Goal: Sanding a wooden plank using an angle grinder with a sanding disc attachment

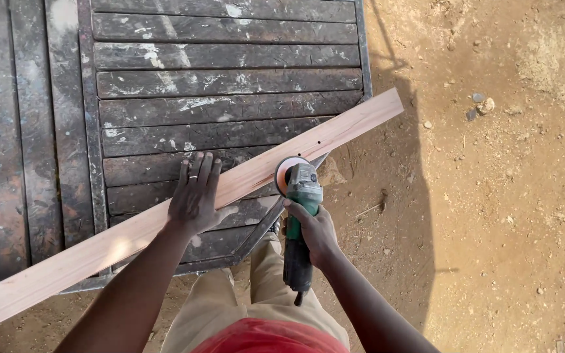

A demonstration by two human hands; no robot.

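A long pale wooden plank point(99, 252) lies diagonally across a dark slatted metal frame point(223, 85), running from lower left to upper right. My left hand point(194, 196) presses flat on the plank near its middle, fingers spread. My right hand point(315, 232) grips the body of a green and black angle grinder point(301, 216). Its round sanding disc point(287, 171) sits at the plank's near edge, just right of my left hand.
The metal frame's slats are streaked with white paint marks. Sandy brown ground point(505, 196) with small stones spreads to the right. My legs in tan trousers point(256, 294) stand below the frame's corner.
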